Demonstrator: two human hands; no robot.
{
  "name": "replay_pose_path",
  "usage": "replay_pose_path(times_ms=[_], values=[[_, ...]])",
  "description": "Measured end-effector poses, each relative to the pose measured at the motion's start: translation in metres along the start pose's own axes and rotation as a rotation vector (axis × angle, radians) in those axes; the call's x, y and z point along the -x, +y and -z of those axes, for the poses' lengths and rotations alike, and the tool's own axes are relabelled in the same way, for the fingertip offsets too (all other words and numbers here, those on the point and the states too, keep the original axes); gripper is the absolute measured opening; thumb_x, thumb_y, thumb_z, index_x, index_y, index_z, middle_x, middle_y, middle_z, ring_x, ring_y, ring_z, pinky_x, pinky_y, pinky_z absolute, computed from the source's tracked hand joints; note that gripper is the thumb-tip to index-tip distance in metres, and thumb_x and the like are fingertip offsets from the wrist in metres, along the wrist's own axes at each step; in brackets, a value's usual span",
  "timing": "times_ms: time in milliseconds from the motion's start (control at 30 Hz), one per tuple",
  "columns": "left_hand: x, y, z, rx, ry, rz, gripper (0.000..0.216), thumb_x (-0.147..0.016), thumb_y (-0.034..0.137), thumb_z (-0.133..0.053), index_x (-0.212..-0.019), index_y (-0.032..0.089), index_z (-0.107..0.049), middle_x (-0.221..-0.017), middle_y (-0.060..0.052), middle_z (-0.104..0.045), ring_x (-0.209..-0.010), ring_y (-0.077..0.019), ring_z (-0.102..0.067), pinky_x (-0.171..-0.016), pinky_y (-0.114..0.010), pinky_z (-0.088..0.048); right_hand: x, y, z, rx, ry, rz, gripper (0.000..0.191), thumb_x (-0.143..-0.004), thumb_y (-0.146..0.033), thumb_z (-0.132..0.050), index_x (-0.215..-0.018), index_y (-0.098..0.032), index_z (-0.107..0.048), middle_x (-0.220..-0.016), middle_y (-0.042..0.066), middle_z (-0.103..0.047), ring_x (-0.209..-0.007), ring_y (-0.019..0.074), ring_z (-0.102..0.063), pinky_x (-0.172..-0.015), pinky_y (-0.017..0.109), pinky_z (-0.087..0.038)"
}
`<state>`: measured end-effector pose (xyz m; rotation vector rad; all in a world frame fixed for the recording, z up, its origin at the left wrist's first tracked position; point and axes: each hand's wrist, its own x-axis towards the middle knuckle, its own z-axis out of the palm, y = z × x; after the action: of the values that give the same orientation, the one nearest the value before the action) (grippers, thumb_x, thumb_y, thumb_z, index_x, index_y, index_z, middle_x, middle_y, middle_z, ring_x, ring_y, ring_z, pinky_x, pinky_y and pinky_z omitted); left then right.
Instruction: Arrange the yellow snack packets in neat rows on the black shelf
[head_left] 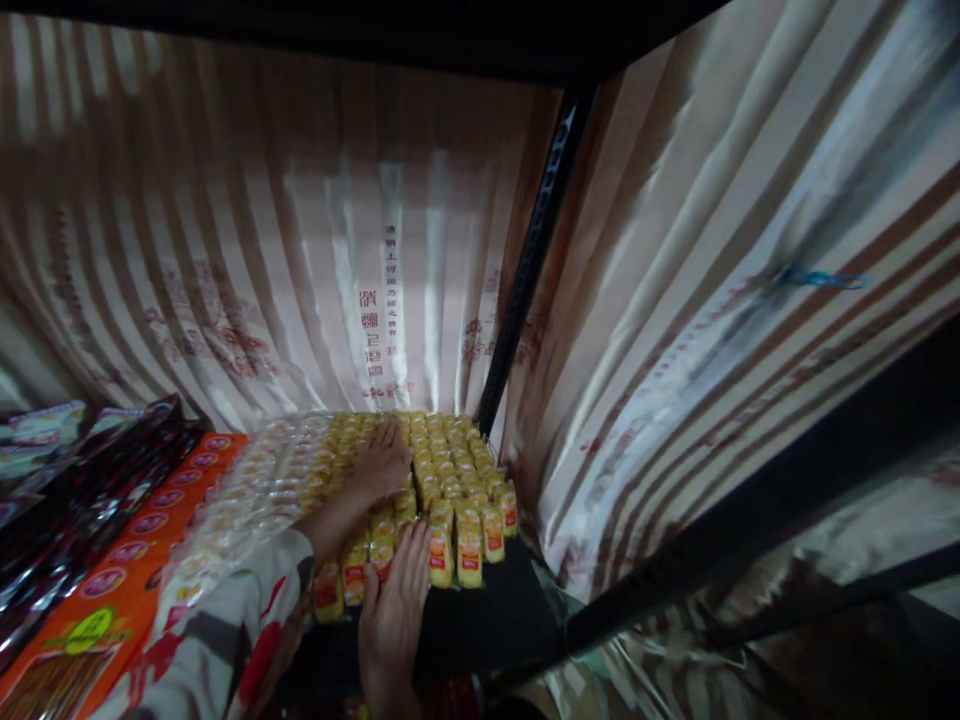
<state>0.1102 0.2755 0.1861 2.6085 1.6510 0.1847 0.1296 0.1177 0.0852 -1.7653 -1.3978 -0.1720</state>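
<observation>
Left hand (384,462) at centre of frame, palm down, fingers extended toward the back, lying over the rows of yellow packets (442,465); forearm comes up from lower left in a patterned sleeve (210,640). Right hand (395,605) at bottom centre, back of hand showing, fingers straight and together pointing up-frame, thumb out to the left, at the front edge of the same rows. Both hands flat and open, neither closed around anything; exact contact under the palms hidden. Yellow packets sit in the lower middle of the frame, under and around the left hand, both sides of the right fingers, red labels on the front ends; front line uneven. They stand on a dark shelf (495,615). Left of them, clear-wrapped packets (225,530) with pale contents, blurry. Further left, orange packaging (142,530) with round emblems, brown sticks visible at its lower end, then dark glossy packs (112,490) at left edge.
</observation>
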Motion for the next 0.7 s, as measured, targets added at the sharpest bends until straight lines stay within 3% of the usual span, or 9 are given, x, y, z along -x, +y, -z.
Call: replay_pose_path(times_ms=[233, 533, 700], values=[[-0.051, 0.005, -0.019, 0.011, 0.089, 0.024, 0.050, -0.092, 0.029, -0.022, -0.134, 0.008, -0.038, -0.143, -0.014, -0.035, -0.135, -0.0241, -0.024, -0.111, -0.046, -0.016, -0.002, 0.001, -0.003, 0.023, -0.013, -0.003, 0.072, -0.089, -0.041, -0.041, -0.144, -0.010, -0.005, -0.147, 0.019, -0.020, -0.135, 0.0337, -0.019, -0.096, 0.054, -0.035], [-0.059, -0.017, -0.038, -0.114, 0.049, -0.046, 0.052, -0.092, 0.030, -0.020, -0.136, 0.007, -0.034, -0.144, -0.014, -0.033, -0.136, -0.0250, -0.020, -0.112, -0.047, -0.011, -0.004, 0.001, 0.003, -0.005, 0.005, 0.001, 0.070, -0.090, -0.041, -0.041, -0.144, -0.013, -0.008, -0.147, 0.018, -0.022, -0.135, 0.0329, -0.021, -0.096, 0.054, -0.036], [-0.059, -0.017, -0.038, -0.116, 0.024, 0.004, 0.054, -0.092, 0.032, -0.017, -0.138, 0.006, -0.032, -0.146, -0.013, -0.029, -0.137, -0.0250, -0.018, -0.111, -0.048, -0.011, -0.004, -0.001, 0.004, 0.017, -0.005, -0.001, 0.070, -0.090, -0.039, -0.041, -0.144, -0.011, -0.006, -0.147, 0.019, -0.021, -0.136, 0.0321, -0.018, -0.097, 0.054, -0.036]])
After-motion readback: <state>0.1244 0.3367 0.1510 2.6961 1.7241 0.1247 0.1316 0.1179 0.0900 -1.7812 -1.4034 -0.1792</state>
